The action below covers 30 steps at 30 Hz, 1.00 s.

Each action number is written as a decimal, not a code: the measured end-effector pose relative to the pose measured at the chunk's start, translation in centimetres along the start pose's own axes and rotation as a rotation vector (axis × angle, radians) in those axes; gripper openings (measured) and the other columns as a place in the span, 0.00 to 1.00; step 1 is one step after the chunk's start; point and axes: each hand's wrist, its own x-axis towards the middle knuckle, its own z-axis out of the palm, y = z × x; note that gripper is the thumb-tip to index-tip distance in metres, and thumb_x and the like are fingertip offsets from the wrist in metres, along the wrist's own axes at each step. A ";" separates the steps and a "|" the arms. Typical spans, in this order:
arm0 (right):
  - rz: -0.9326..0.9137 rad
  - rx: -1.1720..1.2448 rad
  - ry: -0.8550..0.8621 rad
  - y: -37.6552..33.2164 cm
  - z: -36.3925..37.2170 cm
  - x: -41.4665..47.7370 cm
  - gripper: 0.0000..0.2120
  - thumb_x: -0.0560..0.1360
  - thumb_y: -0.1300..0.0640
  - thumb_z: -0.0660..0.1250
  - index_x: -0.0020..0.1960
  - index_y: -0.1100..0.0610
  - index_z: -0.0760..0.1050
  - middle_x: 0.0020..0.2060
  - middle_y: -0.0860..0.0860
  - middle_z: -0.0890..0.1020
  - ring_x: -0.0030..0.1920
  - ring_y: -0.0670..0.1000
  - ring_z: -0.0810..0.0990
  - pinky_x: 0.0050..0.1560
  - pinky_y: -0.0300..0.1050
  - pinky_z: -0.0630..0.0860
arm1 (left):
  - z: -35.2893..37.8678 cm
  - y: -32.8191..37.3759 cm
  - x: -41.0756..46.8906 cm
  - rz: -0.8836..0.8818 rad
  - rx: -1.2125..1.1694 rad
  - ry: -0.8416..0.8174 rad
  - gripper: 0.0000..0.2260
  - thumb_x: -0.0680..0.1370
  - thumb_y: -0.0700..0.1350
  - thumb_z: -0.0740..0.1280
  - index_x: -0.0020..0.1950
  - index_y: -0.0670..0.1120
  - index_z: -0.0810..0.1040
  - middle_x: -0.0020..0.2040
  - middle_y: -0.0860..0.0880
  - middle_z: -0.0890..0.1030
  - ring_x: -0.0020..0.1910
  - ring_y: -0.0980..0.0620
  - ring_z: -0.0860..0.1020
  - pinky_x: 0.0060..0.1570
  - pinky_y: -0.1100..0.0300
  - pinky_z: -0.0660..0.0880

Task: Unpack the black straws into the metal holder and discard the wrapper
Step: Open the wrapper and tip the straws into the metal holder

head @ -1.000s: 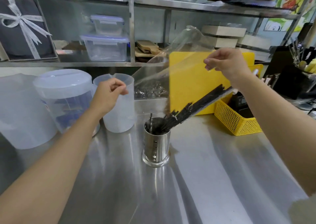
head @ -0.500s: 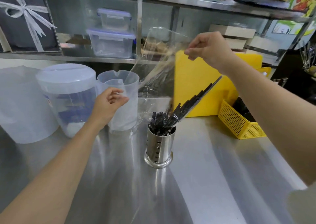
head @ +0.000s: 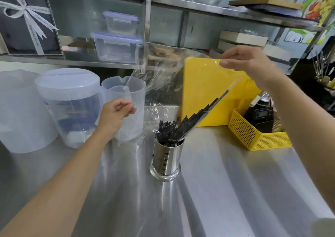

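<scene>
**A:** We only have the head view, so let's look there. Where are the black straws [head: 183,126]?

**B:** Most of them stand in the metal holder [head: 165,158] on the steel counter [head: 235,191]. Their low ends are down in the cup. A few lean up and to the right, with their tops poking into the clear wrapper [head: 163,84].

**A:** Who holds the wrapper?

**B:** We do, with both hands. Our right hand [head: 248,63] is up high, in front of the yellow board [head: 208,95]. Its thumb and fingers are pinched shut on the top edge of the wrapper. Our left hand [head: 116,113] is lower, in front of the clear jug [head: 126,108]. It is curled tight and seems to pinch the other side of the wrapper, but the plastic is so clear we cannot tell for sure.

**A:** Which way do the leaning straws point?

**B:** From the holder up toward our right hand. That hand is nearer to their tops, right along their line.

**A:** So what do we think comes next?

**B:** We think the wrapper should slide off along that same slant, up and right. A sideways pull could drag straws out or tip the holder.

**A:** And the wrapper still needs to be thrown away.
</scene>
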 end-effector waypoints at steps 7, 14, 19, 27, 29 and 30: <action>0.002 0.266 -0.117 2.2 -1.2 -1.1 0.23 0.56 0.35 0.73 0.43 0.51 0.82 0.39 0.46 0.85 0.45 0.47 0.82 0.51 0.50 0.74 | 0.7 -0.5 -0.2 -0.105 -0.081 0.027 0.07 0.76 0.36 0.65 0.40 0.45 0.77 0.28 0.57 0.83 0.29 0.61 0.80 0.39 0.67 0.78; 0.034 0.468 -0.417 3.5 -0.4 -1.8 0.31 0.54 0.42 0.79 0.54 0.52 0.79 0.55 0.51 0.81 0.57 0.53 0.78 0.56 0.51 0.76 | 0.7 -0.2 -0.6 -0.183 -0.098 0.069 0.06 0.77 0.37 0.64 0.40 0.43 0.75 0.35 0.46 0.81 0.28 0.59 0.81 0.34 0.64 0.79; -0.024 0.300 -0.151 3.6 1.2 -1.8 0.21 0.56 0.39 0.76 0.41 0.53 0.82 0.41 0.48 0.85 0.47 0.50 0.81 0.48 0.42 0.78 | 0.7 -0.2 -1.0 -0.201 -0.063 0.052 0.06 0.77 0.37 0.64 0.41 0.44 0.75 0.38 0.45 0.80 0.29 0.60 0.81 0.40 0.59 0.78; -0.080 0.287 0.195 1.4 2.9 -0.5 0.03 0.73 0.57 0.67 0.42 0.53 0.79 0.35 0.45 0.83 0.41 0.48 0.81 0.45 0.42 0.77 | 0.0 1.0 -0.4 -0.147 -0.070 0.136 0.06 0.76 0.40 0.65 0.40 0.48 0.77 0.40 0.46 0.82 0.42 0.47 0.81 0.47 0.54 0.77; -0.068 0.248 0.184 0.9 3.4 -0.2 0.04 0.74 0.58 0.66 0.41 0.54 0.79 0.37 0.49 0.82 0.40 0.48 0.80 0.45 0.43 0.77 | -0.4 0.8 -0.3 -0.134 -0.027 0.177 0.07 0.76 0.40 0.65 0.39 0.49 0.76 0.40 0.47 0.82 0.44 0.47 0.81 0.49 0.53 0.76; -0.063 0.247 0.189 0.9 3.6 -0.1 0.04 0.74 0.58 0.66 0.41 0.54 0.79 0.36 0.49 0.82 0.39 0.48 0.80 0.44 0.43 0.77 | -0.5 0.7 -0.3 -0.128 -0.018 0.204 0.08 0.76 0.39 0.65 0.39 0.49 0.76 0.40 0.48 0.81 0.44 0.48 0.80 0.50 0.53 0.76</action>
